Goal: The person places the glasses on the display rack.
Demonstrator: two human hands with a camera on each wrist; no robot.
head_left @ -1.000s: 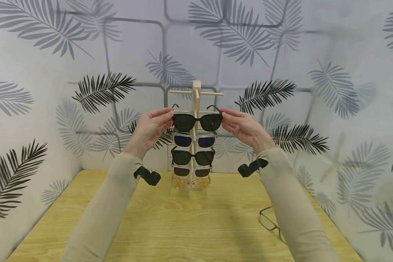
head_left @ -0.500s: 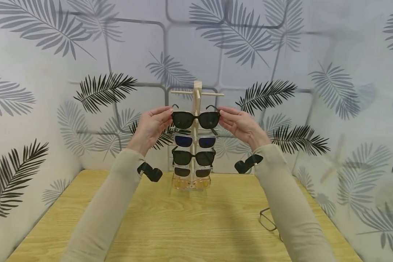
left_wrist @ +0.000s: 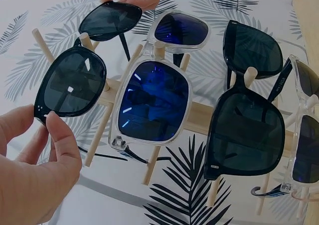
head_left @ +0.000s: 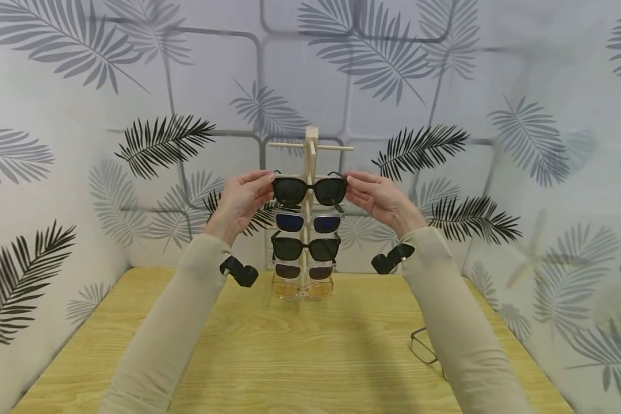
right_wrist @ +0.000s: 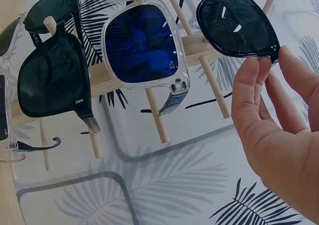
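A pair of black sunglasses (head_left: 290, 191) sits at the second peg level from the top of a wooden display stand (head_left: 311, 158). My left hand (head_left: 240, 201) pinches one outer corner of the frame between thumb and fingers; my right hand (head_left: 380, 198) pinches the opposite corner. In the left wrist view, the bridge overlaps the tip of a short front peg (left_wrist: 85, 40). The temples reach back past the stand. Right below are clear-framed sunglasses with blue lenses (right_wrist: 142, 43), resting on their own peg.
Lower on the stand hang another black pair (head_left: 322, 250), a clear pair with dark lenses (head_left: 288, 271) and an orange-lensed pair (head_left: 287, 290). Bare crossbars (head_left: 336, 148) stick out at the top. Thin-framed eyeglasses (head_left: 421, 347) lie on the wooden table (head_left: 290, 356), partly behind my right sleeve.
Both hands have brought the black sunglasses back toward the stand, first slightly up, then slightly down. My right hand has shifted a little left. The pairs below have stayed put.
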